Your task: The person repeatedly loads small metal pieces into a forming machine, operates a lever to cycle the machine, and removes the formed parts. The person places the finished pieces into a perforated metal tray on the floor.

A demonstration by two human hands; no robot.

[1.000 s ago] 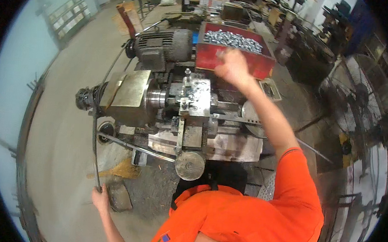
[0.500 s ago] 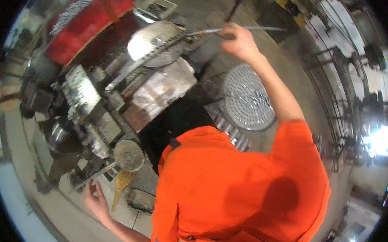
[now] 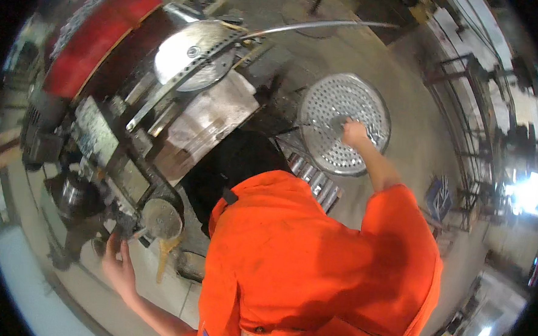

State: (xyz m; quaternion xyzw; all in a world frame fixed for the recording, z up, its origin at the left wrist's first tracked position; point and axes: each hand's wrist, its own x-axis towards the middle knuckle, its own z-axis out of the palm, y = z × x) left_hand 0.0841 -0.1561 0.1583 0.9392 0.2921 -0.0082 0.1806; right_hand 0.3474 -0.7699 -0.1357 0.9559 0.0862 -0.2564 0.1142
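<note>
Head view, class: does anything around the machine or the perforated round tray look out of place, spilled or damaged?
Nothing stands out. The right hand rests over the perforated round tray on the floor; the left hand is beside the machine. Blur hides fine detail.

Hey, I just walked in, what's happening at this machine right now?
A person in an orange shirt stands at a metal workshop machine. The right hand reaches out to a round perforated metal tray beside the machine and rests on its middle. The left hand hangs low with fingers spread, near a round knob at the machine's end. Whether either hand grips something is hard to tell.
</note>
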